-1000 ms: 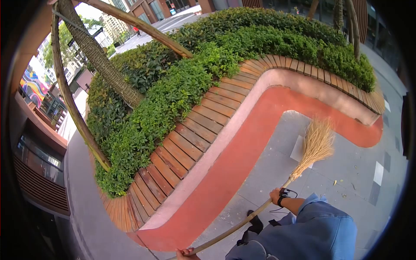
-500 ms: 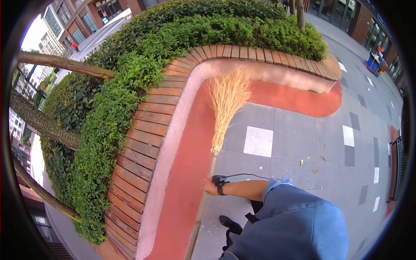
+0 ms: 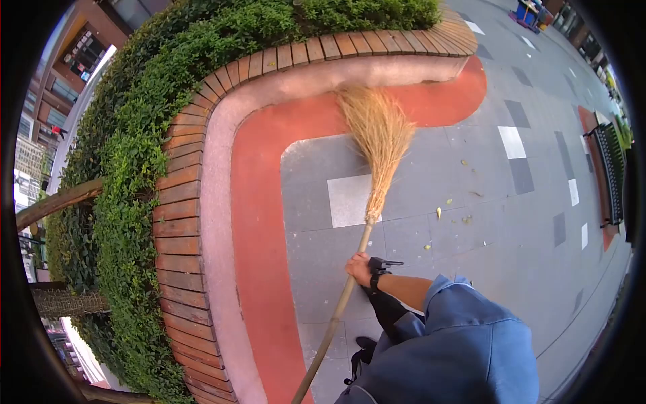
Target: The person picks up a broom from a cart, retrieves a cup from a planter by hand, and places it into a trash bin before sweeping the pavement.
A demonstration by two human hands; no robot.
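My right hand (image 3: 359, 268) is wrapped round the wooden handle of a straw broom (image 3: 380, 135), just below where the bristles are bound. A black band sits on the wrist, below a blue sleeve (image 3: 464, 330). The bristles fan out over the red strip (image 3: 262, 269) and the grey paving (image 3: 431, 182), close to the pink base (image 3: 303, 82) of a curved bench. From the hand, the handle slants down to the bottom edge. My left hand is out of view.
The slatted wooden bench (image 3: 180, 225) curves along the left and top, with green hedge (image 3: 131, 249) behind it. Small leaves (image 3: 439, 213) lie on the paving. At the right stands a dark bench (image 3: 609, 172). A dark shoe (image 3: 365, 343) shows below.
The view has turned and shifted right along the bench. The broom's bristles now lie farther right along the red strip, still held by my right hand.
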